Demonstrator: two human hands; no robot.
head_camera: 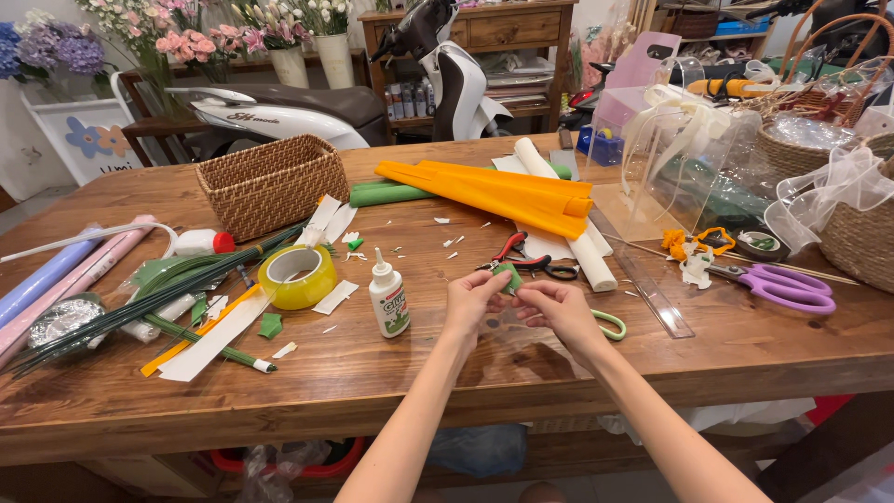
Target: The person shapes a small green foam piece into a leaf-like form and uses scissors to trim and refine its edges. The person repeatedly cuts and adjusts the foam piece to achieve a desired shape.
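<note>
Fingertips of both hands pinch one small green paper piece (508, 277) above the wooden table (391, 373): left hand (472, 300) grips its left edge, right hand (551, 307) its right. White glue bottle (387, 298) stands just left; yellow tape roll (297, 276) farther left. Red-handled pliers (512, 250) lie just beyond; purple scissors (780, 284) far right.
</note>
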